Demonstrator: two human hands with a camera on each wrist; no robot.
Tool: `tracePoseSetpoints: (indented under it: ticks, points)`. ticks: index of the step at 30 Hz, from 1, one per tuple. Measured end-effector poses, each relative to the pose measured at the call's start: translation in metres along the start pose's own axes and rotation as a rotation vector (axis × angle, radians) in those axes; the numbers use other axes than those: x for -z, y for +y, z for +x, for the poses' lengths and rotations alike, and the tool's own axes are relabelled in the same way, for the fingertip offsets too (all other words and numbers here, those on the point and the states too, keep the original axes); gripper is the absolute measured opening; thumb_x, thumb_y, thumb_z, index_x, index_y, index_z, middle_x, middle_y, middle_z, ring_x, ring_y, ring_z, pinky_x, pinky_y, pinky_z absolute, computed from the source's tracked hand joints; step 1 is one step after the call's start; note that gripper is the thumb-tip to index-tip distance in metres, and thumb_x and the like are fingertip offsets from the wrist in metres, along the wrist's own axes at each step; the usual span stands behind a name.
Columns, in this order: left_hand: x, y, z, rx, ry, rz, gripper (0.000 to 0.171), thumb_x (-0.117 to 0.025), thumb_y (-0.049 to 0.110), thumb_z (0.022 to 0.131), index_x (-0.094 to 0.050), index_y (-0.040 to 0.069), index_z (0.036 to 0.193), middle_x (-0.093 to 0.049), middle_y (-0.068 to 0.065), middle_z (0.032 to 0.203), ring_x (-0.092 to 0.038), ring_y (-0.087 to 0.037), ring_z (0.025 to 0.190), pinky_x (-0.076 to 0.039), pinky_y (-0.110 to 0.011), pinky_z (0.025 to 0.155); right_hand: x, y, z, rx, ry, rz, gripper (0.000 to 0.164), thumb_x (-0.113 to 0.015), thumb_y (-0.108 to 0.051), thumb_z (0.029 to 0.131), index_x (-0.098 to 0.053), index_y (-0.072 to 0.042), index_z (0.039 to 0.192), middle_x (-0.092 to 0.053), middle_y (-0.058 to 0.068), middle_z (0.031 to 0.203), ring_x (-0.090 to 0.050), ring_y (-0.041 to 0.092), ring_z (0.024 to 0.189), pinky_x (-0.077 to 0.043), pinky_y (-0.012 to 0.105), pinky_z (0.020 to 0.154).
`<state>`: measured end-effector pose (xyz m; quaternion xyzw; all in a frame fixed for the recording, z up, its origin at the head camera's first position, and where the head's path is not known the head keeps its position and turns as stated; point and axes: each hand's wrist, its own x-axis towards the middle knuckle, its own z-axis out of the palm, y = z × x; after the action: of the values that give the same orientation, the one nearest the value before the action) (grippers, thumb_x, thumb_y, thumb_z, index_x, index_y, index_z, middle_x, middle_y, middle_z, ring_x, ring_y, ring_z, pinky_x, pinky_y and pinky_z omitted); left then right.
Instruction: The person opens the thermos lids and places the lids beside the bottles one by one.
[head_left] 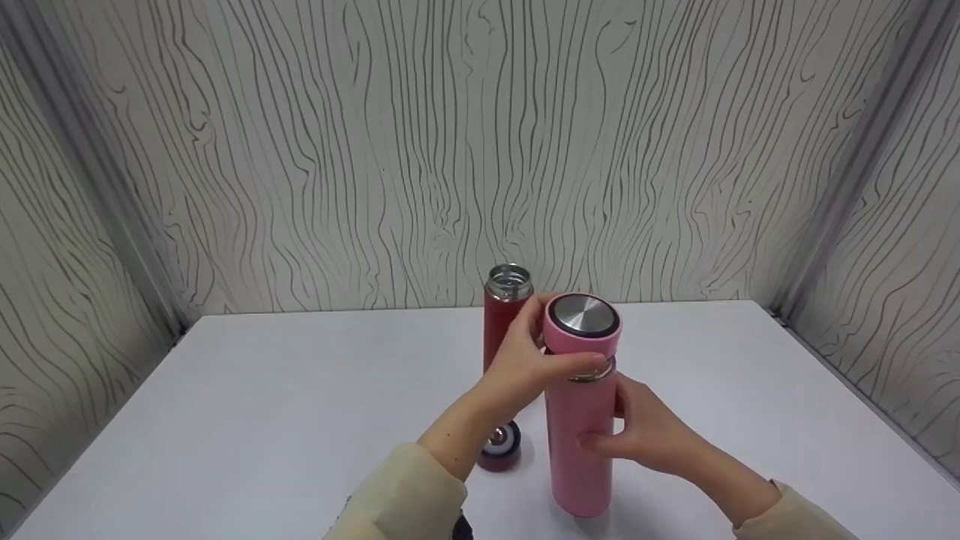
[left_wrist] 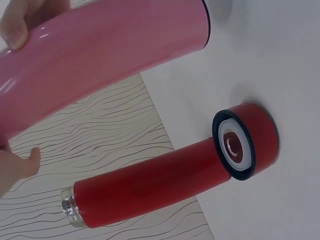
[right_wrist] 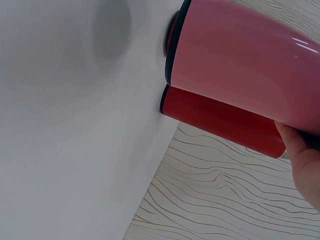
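Note:
A pink thermos bottle stands upright in the head view, with a pink lid topped by a silver disc. Part of the silver neck shows under this lid; whether the lid is screwed on I cannot tell. My left hand grips around the lid, its thumb lying across the neck. Lower down, my right hand holds the pink body from the right. In the left wrist view, the bottle's dark-rimmed base appears raised off the table. Behind it, a red thermos bottle stands uncapped, its silver mouth exposed.
A red lid lies on the white table, its dark-ringed inner side showing, in front of the red bottle. Wood-patterned panels close off the back and both sides. A dark object peeks out beside the left sleeve.

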<state>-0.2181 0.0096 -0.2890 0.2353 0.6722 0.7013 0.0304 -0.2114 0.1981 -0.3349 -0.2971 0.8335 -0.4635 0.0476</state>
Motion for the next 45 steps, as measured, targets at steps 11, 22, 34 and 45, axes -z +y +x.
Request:
tracePoseSetpoints:
  ticks: [11,22,34,45]
  points:
    - [0.007,0.001,0.005,-0.098,0.171,-0.092,0.056,-0.072,0.013,0.077,-0.042,0.009,0.124,-0.055,-0.008,0.115,-0.055,-0.014,0.103,-0.049,-0.027,0.089,0.011,0.005,-0.006,-0.117,0.073,-0.096,0.065,-0.072,-0.018,0.075,-0.042,0.005,0.127,-0.058,0.016,0.12,-0.059,0.03,0.109,-0.052,0.037,0.09]
    - [0.005,-0.022,0.006,0.059,0.252,0.294,0.073,-0.081,0.022,0.07,-0.038,0.009,0.128,-0.045,-0.009,0.124,-0.051,-0.019,0.111,-0.048,-0.034,0.095,0.049,0.023,-0.025,-0.259,0.254,-0.168,0.068,-0.071,-0.019,0.08,-0.035,0.009,0.132,-0.054,0.024,0.124,-0.057,0.034,0.11,-0.051,0.045,0.089]
    - [-0.025,-0.071,0.001,0.17,0.091,0.861,0.066,-0.083,0.037,0.066,-0.049,0.015,0.118,-0.054,0.002,0.108,-0.056,-0.013,0.101,-0.053,-0.031,0.086,0.073,0.028,-0.032,-0.274,0.393,-0.192,0.064,-0.069,-0.018,0.083,-0.035,0.008,0.13,-0.052,0.026,0.123,-0.057,0.032,0.108,-0.053,0.043,0.086]
    - [-0.04,-0.114,0.005,0.213,0.041,1.056,0.059,-0.081,0.039,0.066,-0.053,0.015,0.111,-0.054,0.0,0.1,-0.056,-0.016,0.092,-0.051,-0.033,0.083,0.078,0.025,-0.036,-0.257,0.414,-0.19,0.063,-0.07,-0.019,0.083,-0.036,0.007,0.129,-0.053,0.024,0.122,-0.056,0.033,0.108,-0.053,0.044,0.085]
